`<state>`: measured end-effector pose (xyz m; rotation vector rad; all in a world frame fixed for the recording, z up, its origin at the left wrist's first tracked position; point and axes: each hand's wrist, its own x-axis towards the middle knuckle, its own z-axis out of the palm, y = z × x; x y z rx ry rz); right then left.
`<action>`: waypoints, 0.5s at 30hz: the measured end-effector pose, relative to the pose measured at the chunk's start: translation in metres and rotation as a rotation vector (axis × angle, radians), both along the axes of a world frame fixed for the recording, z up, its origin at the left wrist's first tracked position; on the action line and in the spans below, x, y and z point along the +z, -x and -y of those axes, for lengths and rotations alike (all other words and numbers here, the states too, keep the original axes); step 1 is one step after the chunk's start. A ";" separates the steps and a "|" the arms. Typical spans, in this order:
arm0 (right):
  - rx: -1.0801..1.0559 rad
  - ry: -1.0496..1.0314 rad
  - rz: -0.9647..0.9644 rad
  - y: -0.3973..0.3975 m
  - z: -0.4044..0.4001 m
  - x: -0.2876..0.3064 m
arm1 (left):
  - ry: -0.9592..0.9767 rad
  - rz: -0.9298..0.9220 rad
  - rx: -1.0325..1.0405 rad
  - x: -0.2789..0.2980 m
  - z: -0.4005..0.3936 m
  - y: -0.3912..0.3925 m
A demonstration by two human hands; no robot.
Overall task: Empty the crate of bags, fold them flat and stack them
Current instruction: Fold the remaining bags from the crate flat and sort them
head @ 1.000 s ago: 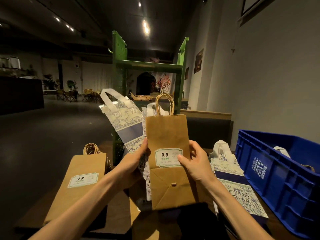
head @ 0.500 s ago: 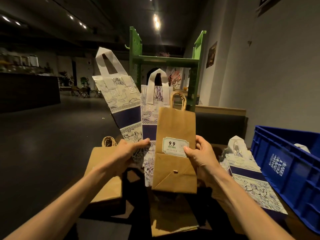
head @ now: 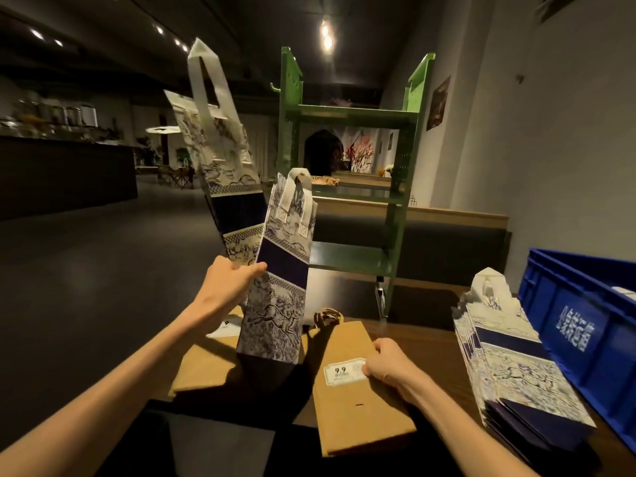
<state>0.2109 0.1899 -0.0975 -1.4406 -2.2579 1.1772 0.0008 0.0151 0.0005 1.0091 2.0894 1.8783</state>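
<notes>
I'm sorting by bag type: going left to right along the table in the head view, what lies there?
Left brown paper bag → brown paper bag under the right hand → stack of patterned bags → blue crate.

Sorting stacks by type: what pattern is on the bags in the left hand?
Blue-and-white print, navy band on the bags; head view.
</notes>
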 end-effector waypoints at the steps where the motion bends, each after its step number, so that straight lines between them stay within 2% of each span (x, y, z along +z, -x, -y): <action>1: 0.000 -0.031 0.022 0.002 0.002 -0.004 | 0.001 0.000 -0.001 0.000 0.000 -0.001; 8: 0.041 -0.257 0.255 0.015 0.011 -0.015 | 0.001 0.065 -0.036 -0.006 -0.012 -0.003; 10: 0.039 -0.411 0.280 0.014 0.011 -0.011 | -0.042 0.098 -0.069 -0.007 -0.017 -0.007; 11: 0.031 -0.451 0.186 0.013 0.009 -0.008 | -0.057 0.099 -0.086 -0.005 -0.017 -0.012; 12: 0.014 -0.395 -0.007 0.013 0.006 -0.002 | -0.047 0.106 -0.117 -0.004 -0.017 -0.015; 15: 0.016 0.146 -0.715 0.012 -0.001 0.029 | 0.044 0.080 -0.185 -0.001 -0.017 -0.028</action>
